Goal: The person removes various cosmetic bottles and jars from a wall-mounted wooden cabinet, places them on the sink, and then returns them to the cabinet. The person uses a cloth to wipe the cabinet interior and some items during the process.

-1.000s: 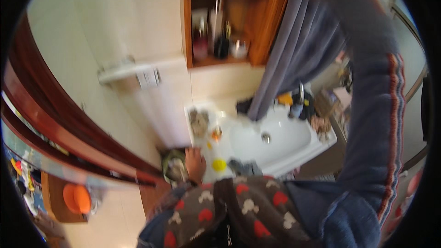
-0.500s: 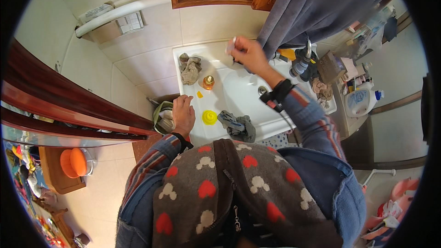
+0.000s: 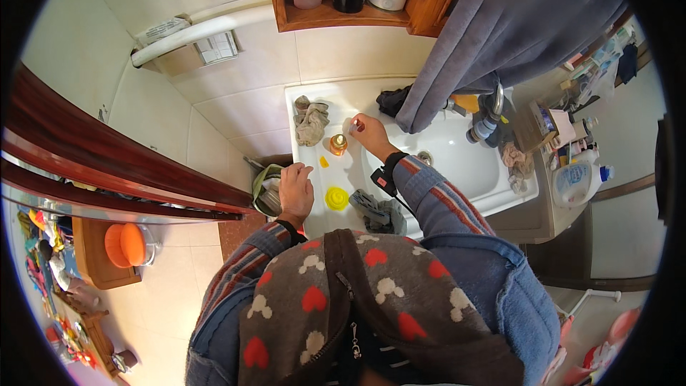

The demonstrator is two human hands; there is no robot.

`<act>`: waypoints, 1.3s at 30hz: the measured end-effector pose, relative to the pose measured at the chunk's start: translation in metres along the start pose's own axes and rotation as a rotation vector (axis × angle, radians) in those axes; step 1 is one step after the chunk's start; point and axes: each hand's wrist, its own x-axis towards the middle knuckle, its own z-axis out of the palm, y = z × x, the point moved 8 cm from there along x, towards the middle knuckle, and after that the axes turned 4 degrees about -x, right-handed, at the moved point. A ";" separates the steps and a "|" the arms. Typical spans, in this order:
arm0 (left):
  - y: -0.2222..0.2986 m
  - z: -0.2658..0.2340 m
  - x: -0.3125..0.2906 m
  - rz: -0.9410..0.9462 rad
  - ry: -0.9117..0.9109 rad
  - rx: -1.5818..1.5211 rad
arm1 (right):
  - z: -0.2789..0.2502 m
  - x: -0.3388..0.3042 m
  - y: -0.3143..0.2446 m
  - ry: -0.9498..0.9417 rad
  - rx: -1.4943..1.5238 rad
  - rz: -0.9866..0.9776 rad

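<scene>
My right hand [image 3: 373,137] is over the left part of the white sink [image 3: 459,184], fingers pinched on a small pale object [image 3: 354,127] too small to name. Just left of those fingers stands a small amber bottle [image 3: 338,146] with a gold-coloured top. At the sink's left edge, my left hand [image 3: 295,190] holds nothing, its fingers loosely stretched and apart. Between my forearms are a round bright-yellow piece [image 3: 336,199] and, farther back, a small orange-yellow scrap [image 3: 324,161]. A crumpled grey cloth [image 3: 379,212] lies at the near rim, a beige-grey cloth [image 3: 311,121] in the back left corner.
A grey curtain [image 3: 457,43] hangs over the sink's back, beside a dark cloth [image 3: 393,101] and the faucet [image 3: 494,106]. Above is a wooden shelf [image 3: 314,17] with bottles and a jar. A green bag [image 3: 266,193] is left of the sink; a detergent jug [image 3: 576,184] stands right.
My right hand has come down and nearer from the back of the sink to beside the amber bottle, still pinching the pale object. My left hand stays by the left edge. The view has shifted slightly.
</scene>
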 end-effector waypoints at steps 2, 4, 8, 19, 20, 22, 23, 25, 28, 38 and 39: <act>0.000 0.000 0.000 0.003 0.003 -0.009 | 0.004 -0.001 0.003 -0.018 0.023 0.016; -0.001 0.000 0.000 0.001 0.000 -0.006 | 0.008 -0.001 0.003 -0.035 -0.010 -0.014; 0.000 0.000 0.000 0.005 0.012 -0.018 | 0.015 -0.005 0.005 -0.074 0.005 0.025; -0.003 0.004 -0.003 0.019 0.009 -0.002 | 0.029 -0.006 0.020 -0.066 0.089 -0.030; -0.005 0.004 -0.004 0.037 0.026 -0.007 | 0.025 -0.007 0.023 -0.049 0.085 -0.046; -0.009 0.009 -0.007 0.046 -0.029 0.064 | 0.003 -0.010 -0.004 0.085 -0.236 -0.276; -0.006 0.009 -0.008 0.093 -0.024 0.079 | 0.000 -0.011 0.001 -0.098 -0.162 -0.089; -0.003 0.004 -0.009 0.143 0.009 0.078 | -0.050 -0.013 -0.059 0.125 -0.112 -0.218; -0.005 0.006 -0.010 0.119 -0.009 0.016 | -0.139 -0.004 -0.174 0.065 0.045 -0.430; -0.036 0.034 -0.004 0.126 0.042 -0.143 | -0.480 0.001 -0.540 0.954 -0.561 -1.247; -0.039 0.036 -0.004 0.121 0.039 -0.161 | -0.505 0.011 -0.567 1.006 -0.629 -1.205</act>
